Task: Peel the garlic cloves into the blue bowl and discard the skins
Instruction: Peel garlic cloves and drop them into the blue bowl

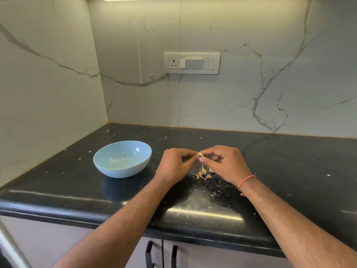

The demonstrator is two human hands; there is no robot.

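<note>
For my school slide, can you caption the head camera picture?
Both hands, left hand and right hand, peel a garlic clove beside the blue bowl.

One pale blue round ceramic bowl, one small cream garlic clove between two hands, roughly five papery tan skin scraps, two black cabinet handles.

You have one view only, a wide-angle camera on your head, looking forward and down from above the near edge of the glossy black stone table. It faces the corner of the white marble-veined wall, close enough that both forearms reach in from the bottom edge and straight lines bow toward the borders.
</note>
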